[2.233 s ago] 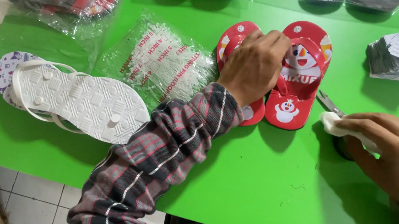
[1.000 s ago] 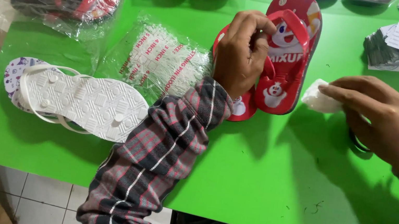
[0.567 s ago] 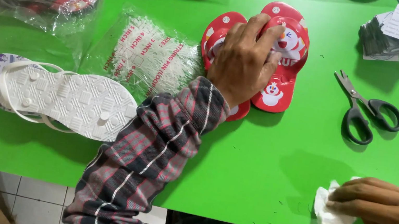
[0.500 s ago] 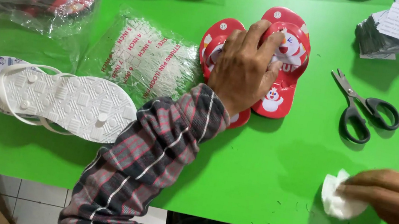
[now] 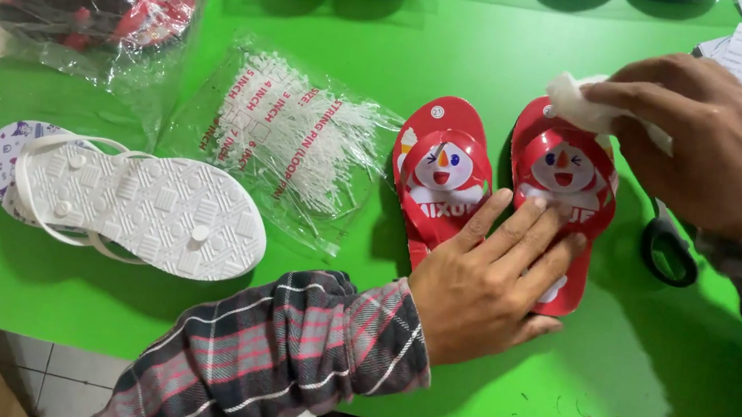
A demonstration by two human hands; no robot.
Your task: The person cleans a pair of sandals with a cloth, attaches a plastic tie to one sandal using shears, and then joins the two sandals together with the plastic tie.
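On the green table [image 5: 206,331], the left hand [image 5: 486,290] lies with fingers spread flat across 2 red snowman flip-flops [image 5: 501,189], light, bendy foam likely best pinned at the heel, while the right hand [image 5: 714,142] pinches a white cloth [image 5: 575,100] against one toe.

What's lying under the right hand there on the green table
The right hand presses a white cloth onto the toe end of a red flip-flop. Below the wrist, one black scissors handle loop shows; the blades and the rest of the cloth are covered.
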